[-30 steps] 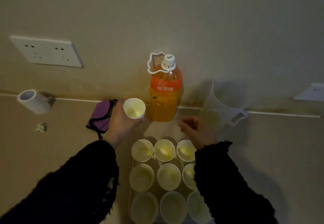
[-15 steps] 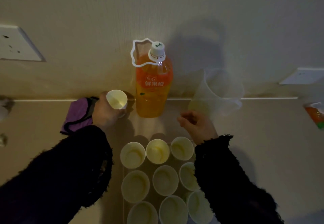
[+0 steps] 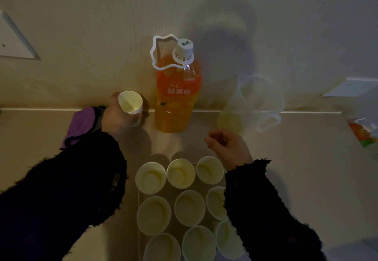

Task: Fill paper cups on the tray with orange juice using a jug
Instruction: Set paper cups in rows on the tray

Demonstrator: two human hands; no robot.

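The jug [image 3: 259, 101] stands upright at the worktop's [image 3: 306, 158] back edge, just beyond the right hand [image 3: 227, 144], its fingers loosely curled, empty; left hand [image 3: 116, 115], farther off past the bottle [image 3: 177, 97], grips a cup [image 3: 130, 102].

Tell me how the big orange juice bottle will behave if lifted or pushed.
The juice bottle looks nearly full, so it is probably heavy. Its cap is on, so spilling seems unlikely. Tall and narrow, it may tip if pushed near the top.
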